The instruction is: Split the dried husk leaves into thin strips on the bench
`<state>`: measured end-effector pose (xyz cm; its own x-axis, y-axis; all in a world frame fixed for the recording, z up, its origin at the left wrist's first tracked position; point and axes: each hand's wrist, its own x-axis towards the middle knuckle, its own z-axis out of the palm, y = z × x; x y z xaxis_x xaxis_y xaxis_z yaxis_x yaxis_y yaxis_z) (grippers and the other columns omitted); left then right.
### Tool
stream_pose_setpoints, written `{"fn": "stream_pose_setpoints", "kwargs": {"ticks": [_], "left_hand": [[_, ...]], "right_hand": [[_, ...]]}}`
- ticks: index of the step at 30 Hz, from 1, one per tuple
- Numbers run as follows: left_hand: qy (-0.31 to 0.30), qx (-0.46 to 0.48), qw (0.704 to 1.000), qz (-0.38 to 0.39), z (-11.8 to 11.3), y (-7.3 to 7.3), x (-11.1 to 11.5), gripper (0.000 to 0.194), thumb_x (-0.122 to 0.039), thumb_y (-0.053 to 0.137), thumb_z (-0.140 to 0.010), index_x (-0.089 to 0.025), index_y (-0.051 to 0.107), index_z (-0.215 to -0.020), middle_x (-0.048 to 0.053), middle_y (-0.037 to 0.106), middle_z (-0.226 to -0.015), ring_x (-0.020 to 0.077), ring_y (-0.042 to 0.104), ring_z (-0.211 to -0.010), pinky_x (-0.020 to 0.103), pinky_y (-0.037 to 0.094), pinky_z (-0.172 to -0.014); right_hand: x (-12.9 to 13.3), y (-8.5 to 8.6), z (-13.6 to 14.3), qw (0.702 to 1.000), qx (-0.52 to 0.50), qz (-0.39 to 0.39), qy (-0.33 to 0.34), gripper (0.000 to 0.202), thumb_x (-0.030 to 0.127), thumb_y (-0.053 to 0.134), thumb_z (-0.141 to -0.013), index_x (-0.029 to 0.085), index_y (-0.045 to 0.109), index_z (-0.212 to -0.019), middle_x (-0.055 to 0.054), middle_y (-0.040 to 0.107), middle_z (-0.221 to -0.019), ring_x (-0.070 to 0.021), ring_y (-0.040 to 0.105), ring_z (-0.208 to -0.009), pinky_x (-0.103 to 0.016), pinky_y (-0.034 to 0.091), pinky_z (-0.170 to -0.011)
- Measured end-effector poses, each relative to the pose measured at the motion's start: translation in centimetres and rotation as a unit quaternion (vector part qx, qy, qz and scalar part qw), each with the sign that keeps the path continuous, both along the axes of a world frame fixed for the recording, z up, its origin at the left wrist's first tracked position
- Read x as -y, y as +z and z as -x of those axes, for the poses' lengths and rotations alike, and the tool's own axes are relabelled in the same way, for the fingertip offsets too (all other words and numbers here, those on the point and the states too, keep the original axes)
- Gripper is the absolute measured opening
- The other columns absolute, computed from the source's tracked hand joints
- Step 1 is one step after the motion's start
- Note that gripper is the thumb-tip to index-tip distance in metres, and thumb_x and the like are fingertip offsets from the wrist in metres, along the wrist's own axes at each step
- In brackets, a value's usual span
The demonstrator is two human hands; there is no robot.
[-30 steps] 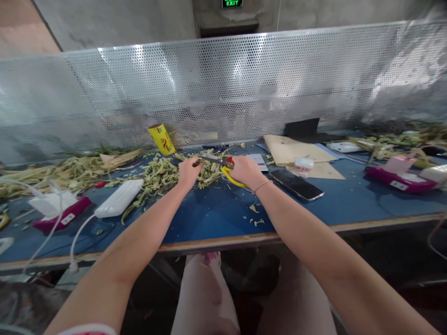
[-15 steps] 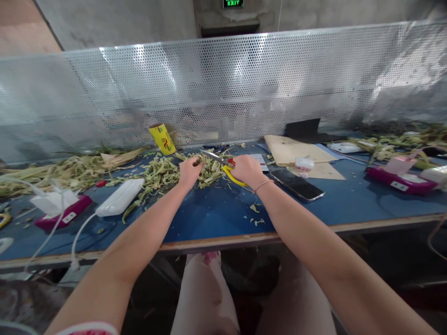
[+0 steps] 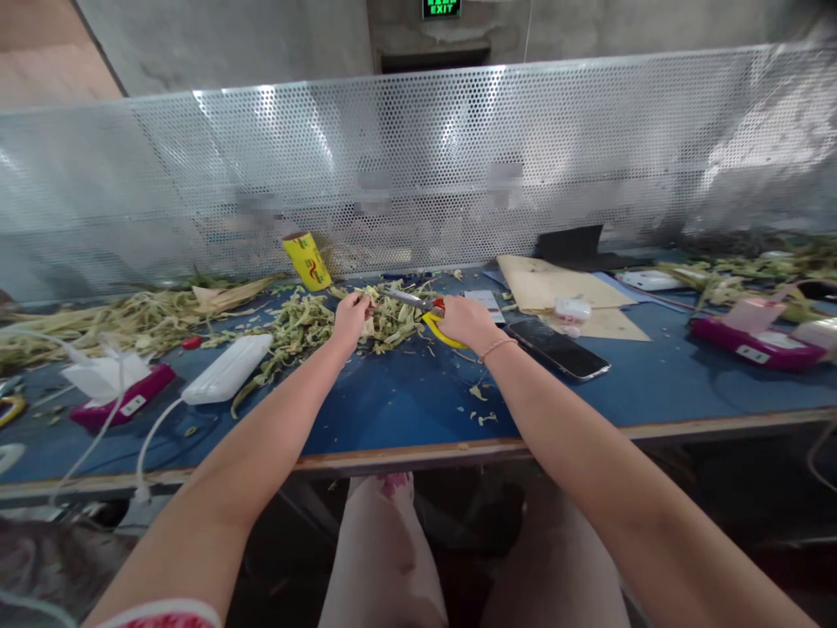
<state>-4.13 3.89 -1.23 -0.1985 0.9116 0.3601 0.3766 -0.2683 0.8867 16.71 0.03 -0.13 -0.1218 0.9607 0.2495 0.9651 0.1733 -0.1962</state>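
My right hand (image 3: 466,319) is wrapped round the yellow and red handles of a pair of scissors (image 3: 406,299). Their metal blades point left over a heap of pale green, dried plant pieces (image 3: 391,329). At the left side of that heap, close to the blade tips, my left hand (image 3: 351,317) has its fingers pinched together. Whatever is between those fingers is too small to make out. More cut pieces (image 3: 297,321) lie to the left of my left hand.
Behind the blue table (image 3: 398,401) stands a perforated metal screen (image 3: 418,157). A yellow tube (image 3: 307,262) leans near it. On the left are a white power bank (image 3: 227,370) and a purple power strip (image 3: 121,397); a phone (image 3: 557,347) and brown paper (image 3: 555,283) lie on the right.
My left hand's fingers have drawn closer together and the hand has shifted slightly left. The scissors in my right hand have turned a little, their blades now lower over the heap.
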Motion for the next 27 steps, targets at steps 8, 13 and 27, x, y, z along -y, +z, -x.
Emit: {"fn": "stream_pose_setpoints", "kwargs": {"ticks": [8, 13, 27], "left_hand": [[0.082, -0.238, 0.964, -0.090, 0.4, 0.2, 0.0, 0.028, -0.028, 0.050, -0.076, -0.013, 0.066, -0.092, 0.008, 0.065, -0.087, 0.0193, 0.057, -0.080, 0.028, 0.042, -0.077], [0.075, -0.290, 0.945, -0.129, 0.2, 0.1, 0.1, 0.029, -0.027, 0.048, -0.077, -0.012, 0.067, -0.094, 0.009, 0.064, -0.086, 0.0200, 0.056, -0.082, 0.029, 0.041, -0.079], [0.080, -0.300, 0.940, -0.142, -0.1, 0.2, 0.3, 0.026, -0.023, 0.051, -0.078, -0.013, 0.067, -0.096, 0.009, 0.063, -0.086, 0.0179, 0.055, -0.080, 0.027, 0.042, -0.079]], "right_hand": [[0.6, 0.1, 0.5, 0.999, 0.038, -0.015, 0.024, 0.030, 0.028, 0.048, -0.074, 0.013, 0.057, -0.097, -0.015, 0.064, -0.099, -0.0262, 0.061, -0.092, -0.033, 0.046, -0.075], [1.0, 0.4, 0.7, 0.999, 0.031, -0.021, 0.009, 0.029, 0.027, 0.049, -0.073, 0.012, 0.057, -0.096, -0.016, 0.064, -0.098, -0.0255, 0.062, -0.091, -0.032, 0.046, -0.074], [0.9, 0.3, 0.8, 1.000, 0.021, -0.004, 0.013, 0.032, 0.030, 0.050, -0.074, 0.012, 0.058, -0.099, -0.016, 0.064, -0.100, -0.0258, 0.062, -0.094, -0.033, 0.046, -0.076]]}}
